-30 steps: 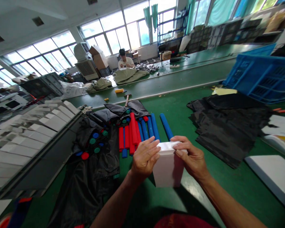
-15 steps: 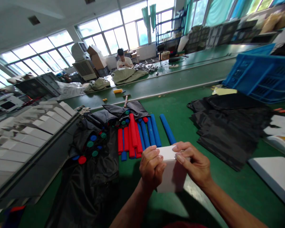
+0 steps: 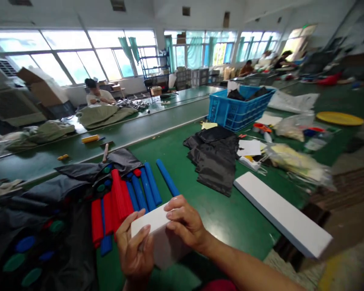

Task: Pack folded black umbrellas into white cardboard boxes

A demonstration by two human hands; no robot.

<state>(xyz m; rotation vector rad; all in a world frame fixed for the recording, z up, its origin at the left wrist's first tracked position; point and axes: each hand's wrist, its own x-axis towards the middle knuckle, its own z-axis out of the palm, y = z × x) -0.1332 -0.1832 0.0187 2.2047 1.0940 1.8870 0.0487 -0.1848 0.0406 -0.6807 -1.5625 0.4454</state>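
A white rectangular block [image 3: 156,230] is held between our 2 bare hands, raised over the green table [image 3: 230,218] and just in front of a row of rods. We take it for rigid foam, though the blur leaves that open; its faces look smooth and its edges square. The fingers of the left hand [image 3: 135,248] curl around its near end, while those of the right hand [image 3: 185,224] lie across its upper edge. Both hands are grasping it, and neither looks tightly clenched.

Just beyond it lie red tubes [image 3: 118,198] and ribbed blue rods [image 3: 147,186], with 1 blue rod [image 3: 167,182] set slightly apart. To the left, round green and blue discs [image 3: 24,244] sit on dark nylon cloth [image 3: 69,258]. Farther right are folded black fabric [image 3: 214,161], a long white slab [image 3: 282,212] and a blue plastic crate [image 3: 239,107].

Smooth faces and a light hold could let the block slip onto the rods, and their round shape could send them rolling. Too much finger pressure could dent a soft surface. A careless elbow could also knock the slab, which lies toward the table's edge.
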